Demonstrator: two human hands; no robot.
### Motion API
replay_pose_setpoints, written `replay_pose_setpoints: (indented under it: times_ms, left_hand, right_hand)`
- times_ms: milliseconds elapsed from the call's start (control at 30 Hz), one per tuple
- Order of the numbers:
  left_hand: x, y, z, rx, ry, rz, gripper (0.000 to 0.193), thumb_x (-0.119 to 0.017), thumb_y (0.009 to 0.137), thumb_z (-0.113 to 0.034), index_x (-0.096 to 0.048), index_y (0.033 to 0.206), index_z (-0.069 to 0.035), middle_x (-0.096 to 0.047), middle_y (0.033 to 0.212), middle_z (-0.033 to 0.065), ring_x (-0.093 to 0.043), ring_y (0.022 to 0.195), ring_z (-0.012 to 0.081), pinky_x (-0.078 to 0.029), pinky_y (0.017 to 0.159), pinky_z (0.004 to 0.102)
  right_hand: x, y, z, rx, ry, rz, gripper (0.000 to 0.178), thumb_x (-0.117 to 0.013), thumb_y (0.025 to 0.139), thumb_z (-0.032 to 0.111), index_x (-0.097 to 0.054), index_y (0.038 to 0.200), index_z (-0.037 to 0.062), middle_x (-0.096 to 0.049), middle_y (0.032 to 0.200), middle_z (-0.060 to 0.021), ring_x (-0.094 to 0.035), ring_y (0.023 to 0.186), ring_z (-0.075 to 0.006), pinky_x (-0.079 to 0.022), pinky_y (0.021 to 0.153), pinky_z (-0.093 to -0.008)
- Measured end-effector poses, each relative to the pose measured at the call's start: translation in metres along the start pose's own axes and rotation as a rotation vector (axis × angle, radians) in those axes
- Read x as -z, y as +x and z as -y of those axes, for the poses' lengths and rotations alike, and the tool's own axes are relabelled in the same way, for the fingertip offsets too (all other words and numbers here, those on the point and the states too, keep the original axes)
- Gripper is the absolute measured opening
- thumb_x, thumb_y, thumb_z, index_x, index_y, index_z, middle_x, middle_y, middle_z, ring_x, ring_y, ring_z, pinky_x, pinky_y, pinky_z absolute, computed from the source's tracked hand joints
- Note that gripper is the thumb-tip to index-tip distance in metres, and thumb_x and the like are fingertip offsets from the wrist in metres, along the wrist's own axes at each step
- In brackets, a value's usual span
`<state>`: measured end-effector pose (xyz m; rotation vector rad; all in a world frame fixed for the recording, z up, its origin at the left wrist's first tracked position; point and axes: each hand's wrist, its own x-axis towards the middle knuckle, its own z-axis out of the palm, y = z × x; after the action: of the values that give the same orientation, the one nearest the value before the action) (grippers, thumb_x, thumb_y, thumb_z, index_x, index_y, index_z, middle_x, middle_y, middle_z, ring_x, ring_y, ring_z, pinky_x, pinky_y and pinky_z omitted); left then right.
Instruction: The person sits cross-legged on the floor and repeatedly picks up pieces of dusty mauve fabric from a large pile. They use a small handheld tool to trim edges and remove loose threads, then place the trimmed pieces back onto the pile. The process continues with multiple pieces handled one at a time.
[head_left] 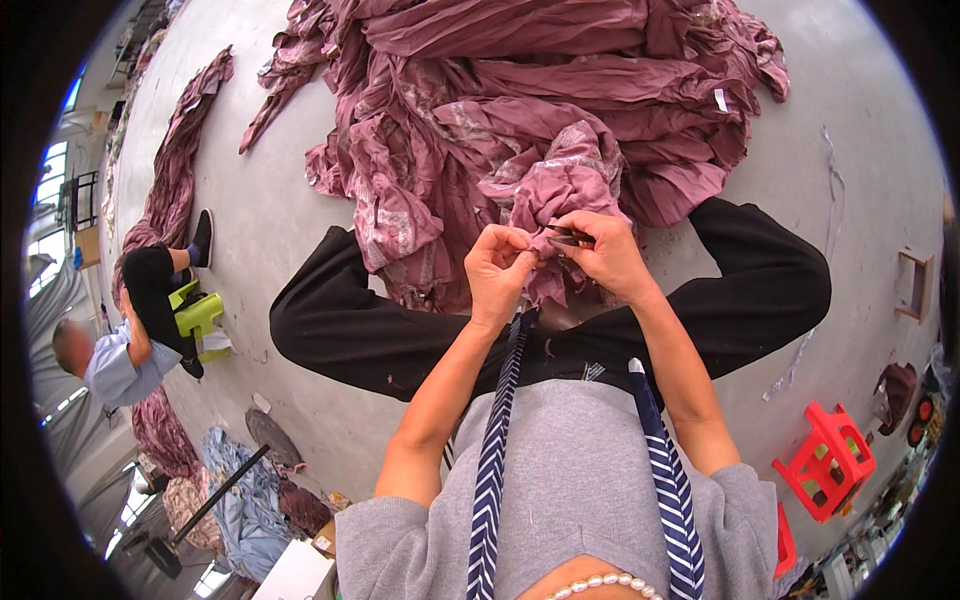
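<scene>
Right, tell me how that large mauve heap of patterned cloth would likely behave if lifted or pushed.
The large mauve heap of patterned cloth looks floppy, judging by its loose folds and creases. Lifted, it would probably sag and trail, since loose ends spread over the pale grey floor. Its bulk suggests considerable weight overall.

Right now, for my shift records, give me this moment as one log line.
left hand: pinching cloth | right hand: holding dark tool at cloth | cloth: mauve, heaped on floor
</scene>
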<state>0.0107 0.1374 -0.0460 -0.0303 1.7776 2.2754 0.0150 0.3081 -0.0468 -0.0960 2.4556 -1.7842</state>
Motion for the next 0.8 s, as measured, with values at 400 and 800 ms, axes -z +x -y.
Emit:
replay_pose_setpoints:
  times_ms: [400, 800]
  left_hand:
    - [0.012, 0.006, 0.010, 0.196, -0.294, -0.052, 0.016, -0.059, 0.078, 0.006, -0.048, 0.083, -0.004, -0.057, 0.085, 0.0058, -0.059, 0.076, 0.0129, -0.057, 0.065, 0.0315]
    - [0.013, 0.007, 0.007, 0.197, -0.254, -0.058, 0.015, -0.057, 0.080, 0.005, -0.048, 0.084, -0.006, -0.058, 0.085, 0.0060, -0.059, 0.075, 0.0129, -0.058, 0.063, 0.0350]
  right_hand:
    - [0.015, -0.001, 0.018, -0.114, 0.374, -0.065, 0.014, -0.062, 0.079, 0.002, -0.061, 0.093, -0.0005, -0.061, 0.071, -0.0058, -0.057, 0.063, -0.0107, -0.045, 0.058, -0.0239]
    - [0.020, 0.007, 0.020, -0.162, 0.544, 0.090, 0.005, -0.058, 0.085, 0.005, -0.057, 0.087, 0.0004, -0.061, 0.071, -0.0040, -0.047, 0.055, -0.0053, -0.038, 0.051, -0.0183]
